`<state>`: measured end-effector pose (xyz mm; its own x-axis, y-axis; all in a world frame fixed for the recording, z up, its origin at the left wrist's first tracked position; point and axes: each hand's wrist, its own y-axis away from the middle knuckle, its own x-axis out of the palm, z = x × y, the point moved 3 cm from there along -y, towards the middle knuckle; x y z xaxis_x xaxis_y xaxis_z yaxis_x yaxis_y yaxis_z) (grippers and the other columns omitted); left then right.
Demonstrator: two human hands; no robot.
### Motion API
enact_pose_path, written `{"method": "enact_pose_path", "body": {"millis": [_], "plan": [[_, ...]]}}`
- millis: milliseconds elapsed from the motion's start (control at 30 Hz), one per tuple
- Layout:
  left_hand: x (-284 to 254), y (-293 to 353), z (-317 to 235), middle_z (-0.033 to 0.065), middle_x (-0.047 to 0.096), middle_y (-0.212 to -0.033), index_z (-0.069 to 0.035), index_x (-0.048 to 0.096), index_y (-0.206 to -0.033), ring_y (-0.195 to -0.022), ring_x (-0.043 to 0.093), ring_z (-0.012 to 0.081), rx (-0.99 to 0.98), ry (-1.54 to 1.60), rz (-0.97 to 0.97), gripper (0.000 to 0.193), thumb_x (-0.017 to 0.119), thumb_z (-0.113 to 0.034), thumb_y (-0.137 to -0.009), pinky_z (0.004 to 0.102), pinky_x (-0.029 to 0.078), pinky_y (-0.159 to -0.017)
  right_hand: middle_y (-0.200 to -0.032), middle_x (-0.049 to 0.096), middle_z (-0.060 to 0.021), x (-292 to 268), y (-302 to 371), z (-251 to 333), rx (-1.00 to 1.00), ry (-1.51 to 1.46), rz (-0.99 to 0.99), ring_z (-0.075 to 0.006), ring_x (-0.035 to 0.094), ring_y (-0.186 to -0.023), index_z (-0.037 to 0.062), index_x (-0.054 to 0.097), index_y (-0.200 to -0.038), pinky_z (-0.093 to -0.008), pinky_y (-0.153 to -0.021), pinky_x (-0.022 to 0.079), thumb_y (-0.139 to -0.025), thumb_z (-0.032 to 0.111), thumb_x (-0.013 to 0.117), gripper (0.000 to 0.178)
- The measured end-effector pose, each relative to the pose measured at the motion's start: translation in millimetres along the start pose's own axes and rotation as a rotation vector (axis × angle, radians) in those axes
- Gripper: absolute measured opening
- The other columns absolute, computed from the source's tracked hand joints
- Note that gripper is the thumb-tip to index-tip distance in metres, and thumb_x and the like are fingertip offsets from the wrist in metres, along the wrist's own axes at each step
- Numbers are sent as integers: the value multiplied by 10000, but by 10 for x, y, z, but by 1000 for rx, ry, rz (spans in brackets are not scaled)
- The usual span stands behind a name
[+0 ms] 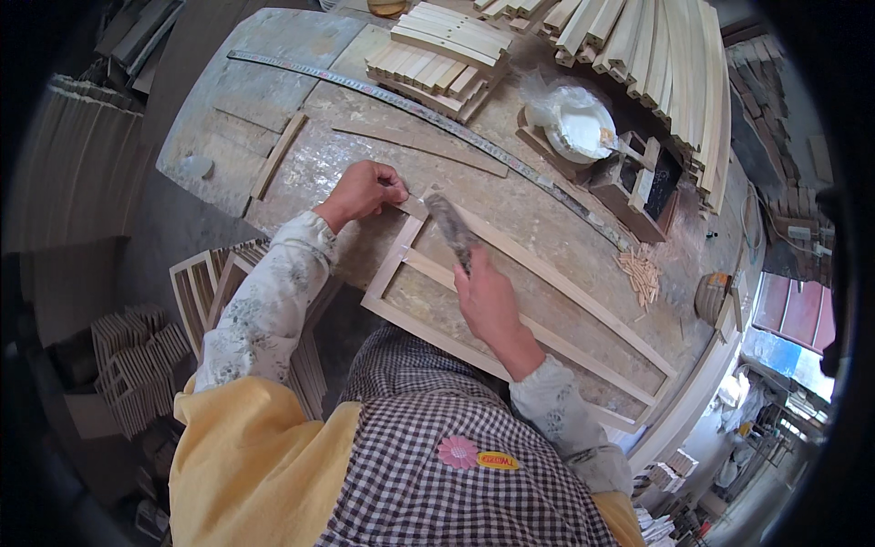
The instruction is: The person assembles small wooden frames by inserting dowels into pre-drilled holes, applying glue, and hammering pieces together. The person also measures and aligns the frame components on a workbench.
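Observation:
A long pale wooden frame lies on the worn workbench in front of me, with several lengthwise rails and a crosspiece at its left end. My right hand grips a worn, grey, bar-shaped tool above the frame; its far end is by the upper left corner. Beside that same corner, my left hand is closed, thumb and fingertips pinched together. Whatever sits in that pinch is too small to make out. The frame's near rail runs along my checked apron.
A long measuring strip crosses the bench beyond the frame. Stacked wooden slats, a bowl of white paste, a dark-lined wooden box and a pile of small dowels lie farther off. Frames lean at lower left.

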<state>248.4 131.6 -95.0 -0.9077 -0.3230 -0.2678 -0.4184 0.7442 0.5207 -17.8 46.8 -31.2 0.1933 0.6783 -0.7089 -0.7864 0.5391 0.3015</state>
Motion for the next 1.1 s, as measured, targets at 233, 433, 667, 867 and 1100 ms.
{"method": "enact_pose_path", "body": {"millis": [233,433,667,867,1100], "plan": [[17,8,28,1,714,-743,-46,762,-854,-546,568,71,16,-40,-32,79,782,-112,-891,255,462,-496,-946,679,-328,-164,74,155,-61,-113,-79,-529,662,-826,-14,438,-1297,-602,-711,516,-1029,270,581,416],[14,-14,-43,-4,694,-719,-44,754,-839,-531,558,77,21,-87,-42,102,796,-127,-882,264,458,-492,-954,680,-332,25,-37,88,2,132,160,-537,662,-795,-6,443,-1305,-609,-708,506,-1035,292,567,421],[-74,-9,64,-1,669,-754,-43,738,-930,-570,553,73,42,24,-11,94,781,-119,-895,254,452,-519,-987,668,-330,-338,411,-75,69,-160,-98,-502,669,-922,-19,459,-1310,-551,-786,511,-1039,296,566,429],[-648,259,450,107,699,-1107,-175,718,-1171,-967,683,256,257,-572,-597,275,720,-162,-896,408,522,-854,-810,639,-179,-425,1334,-1187,328,-359,-99,-285,652,-681,-17,495,-1246,-429,-630,522,-1050,276,581,363],[453,627,-30,117,625,-1148,-77,665,-1126,-1055,601,329,387,-836,-588,381,791,-270,-822,461,464,-926,-697,518,-4,-439,2093,-1674,546,-847,-177,-81,503,-516,58,502,-1250,-253,-440,440,-1085,246,536,253]]}}
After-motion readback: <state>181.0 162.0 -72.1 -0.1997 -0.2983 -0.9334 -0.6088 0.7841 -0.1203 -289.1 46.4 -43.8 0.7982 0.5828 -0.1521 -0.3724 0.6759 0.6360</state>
